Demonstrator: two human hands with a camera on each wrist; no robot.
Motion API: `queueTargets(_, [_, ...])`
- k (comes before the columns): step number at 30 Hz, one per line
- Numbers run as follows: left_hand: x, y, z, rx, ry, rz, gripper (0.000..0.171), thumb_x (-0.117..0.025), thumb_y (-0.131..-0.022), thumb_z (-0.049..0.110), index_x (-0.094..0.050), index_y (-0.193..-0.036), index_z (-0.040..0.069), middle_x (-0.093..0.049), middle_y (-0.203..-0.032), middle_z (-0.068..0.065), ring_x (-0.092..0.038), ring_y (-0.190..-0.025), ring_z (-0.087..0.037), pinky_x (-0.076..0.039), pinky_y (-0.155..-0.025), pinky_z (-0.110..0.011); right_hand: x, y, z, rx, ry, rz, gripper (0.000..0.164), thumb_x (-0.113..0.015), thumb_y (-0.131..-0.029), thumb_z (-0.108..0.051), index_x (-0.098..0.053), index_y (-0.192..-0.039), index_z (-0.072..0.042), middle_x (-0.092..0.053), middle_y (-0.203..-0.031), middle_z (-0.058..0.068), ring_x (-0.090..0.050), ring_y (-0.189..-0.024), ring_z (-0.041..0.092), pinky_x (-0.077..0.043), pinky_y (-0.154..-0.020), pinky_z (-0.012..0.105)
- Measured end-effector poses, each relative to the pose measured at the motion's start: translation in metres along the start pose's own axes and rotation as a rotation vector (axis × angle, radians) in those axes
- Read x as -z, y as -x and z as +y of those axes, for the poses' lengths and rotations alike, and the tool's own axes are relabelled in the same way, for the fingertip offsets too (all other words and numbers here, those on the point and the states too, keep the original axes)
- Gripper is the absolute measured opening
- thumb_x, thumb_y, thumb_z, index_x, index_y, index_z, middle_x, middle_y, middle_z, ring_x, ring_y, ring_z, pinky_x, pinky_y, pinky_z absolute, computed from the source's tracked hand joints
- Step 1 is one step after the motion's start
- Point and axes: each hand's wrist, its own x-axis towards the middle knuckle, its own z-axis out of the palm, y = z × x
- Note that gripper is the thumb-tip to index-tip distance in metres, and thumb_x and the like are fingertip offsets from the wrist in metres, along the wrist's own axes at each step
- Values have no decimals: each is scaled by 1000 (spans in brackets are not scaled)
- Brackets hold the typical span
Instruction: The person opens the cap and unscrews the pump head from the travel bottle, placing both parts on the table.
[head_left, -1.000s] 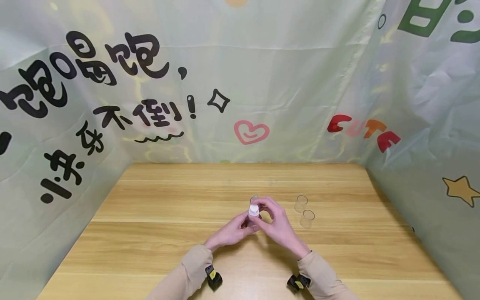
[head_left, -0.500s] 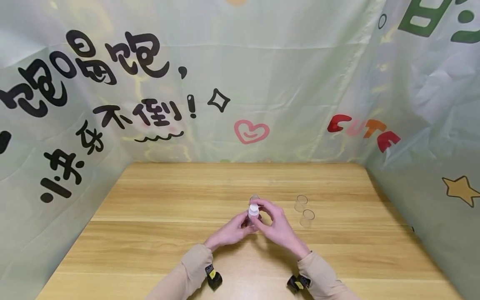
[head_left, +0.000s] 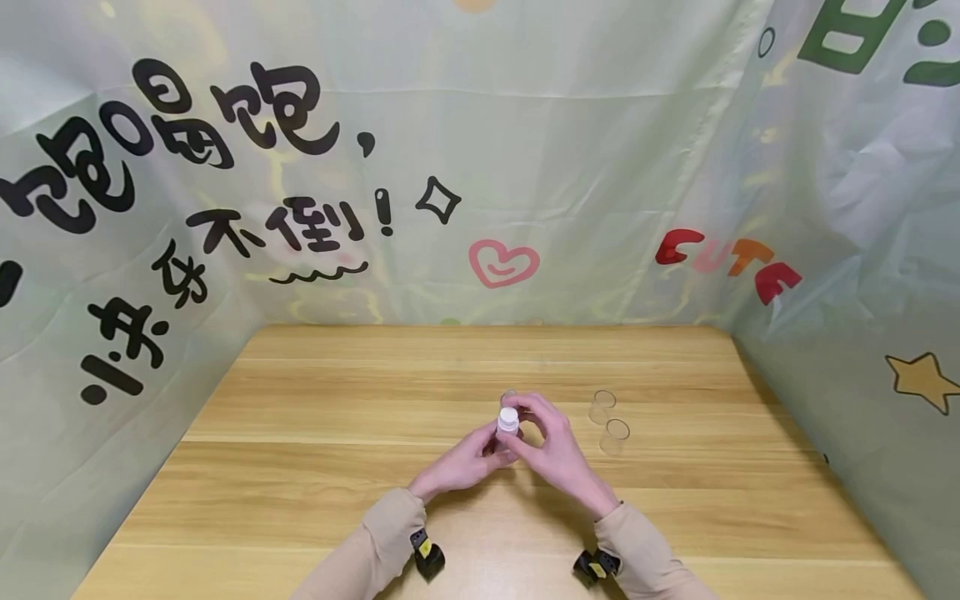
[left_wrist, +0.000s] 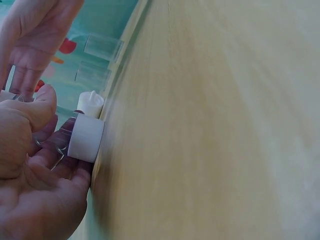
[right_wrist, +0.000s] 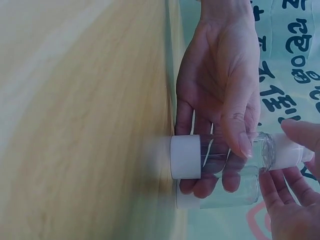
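Note:
Between both hands stands a small clear bottle (right_wrist: 262,155) with a white base (left_wrist: 86,138) and a white cap (head_left: 508,415). My left hand (head_left: 467,460) grips its clear body, with thumb and fingers on opposite sides. At the cap, the right hand (head_left: 553,443) pinches with its thumb and fingers. The right wrist view shows the base low, close to the table surface. Just behind the held bottle is another clear container (right_wrist: 230,192) with a white bottom, partly hidden by the hands.
Two clear cylinders (head_left: 602,408) (head_left: 615,438) stand on the wooden table (head_left: 337,392) to the right of the hands. Printed cloth walls (head_left: 585,167) rise along the table's back and sides. Both forearms carry black wrist cameras (head_left: 429,558).

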Motion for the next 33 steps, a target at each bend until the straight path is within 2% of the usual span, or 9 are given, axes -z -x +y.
queueTargets(6, [0,0,0,-4,-23,-1,60,-57,-103,27,-34,-157,15,-35,-164,-8,-33,-152,-25,-27,-126,-47,0,0,-1,-19,-4,19,41,-79,-82,0,-63,-120,3,-66,-121,20,-63,-107,14,-56,-97,24])
queueTargets(16, [0,0,0,-4,-16,-4,61,-57,-103,27,-32,-157,16,-34,-164,-7,-33,-152,-24,-27,-126,-45,0,0,-1,-30,41,15,38,-77,-85,-3,-64,-121,0,-68,-119,15,-64,-104,15,-57,-95,26])
queueTargets(33, [-2,0,-1,-9,-8,25,58,-58,-102,25,-37,-155,16,-39,-161,-9,-38,-150,-25,-29,-125,-45,0,1,-2,-42,25,18,38,-76,-86,-3,-64,-122,-1,-67,-123,16,-63,-111,15,-55,-100,26])
